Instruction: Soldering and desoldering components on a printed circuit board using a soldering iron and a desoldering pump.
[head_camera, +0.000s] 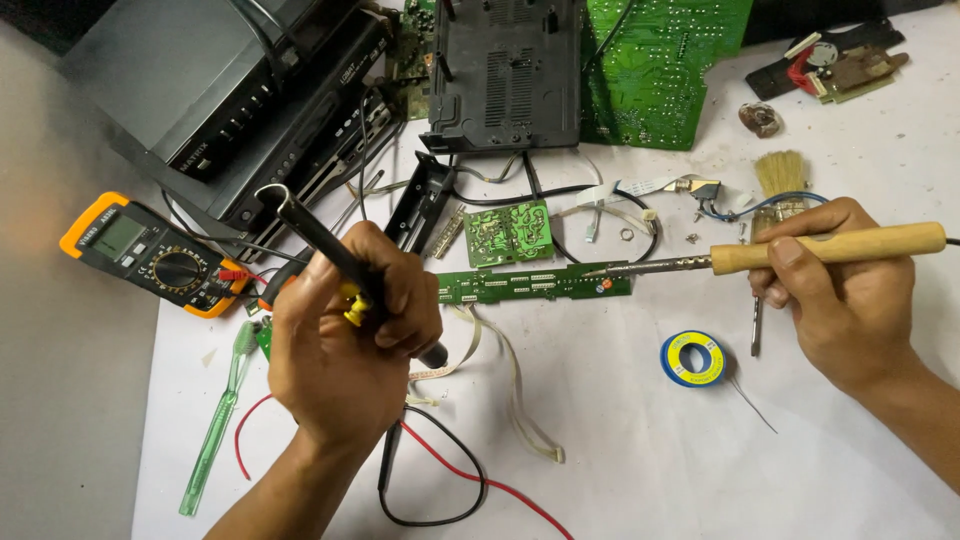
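My left hand (350, 340) grips a black desoldering pump (320, 240) with a yellow button, its tip pointing down just left of a long narrow green circuit board (535, 283). In my right hand (835, 290) is a soldering iron with a wooden handle (830, 248). Its metal tip (600, 271) rests on the right part of that narrow board. A small square green board (510, 232) lies just behind it.
An orange multimeter (150, 255) with red and black leads lies at left, next to a green toothbrush (215, 420). A blue solder spool (693, 358), a brush (780, 180), black equipment cases (505, 70) and a large green board (660, 65) surround the work area.
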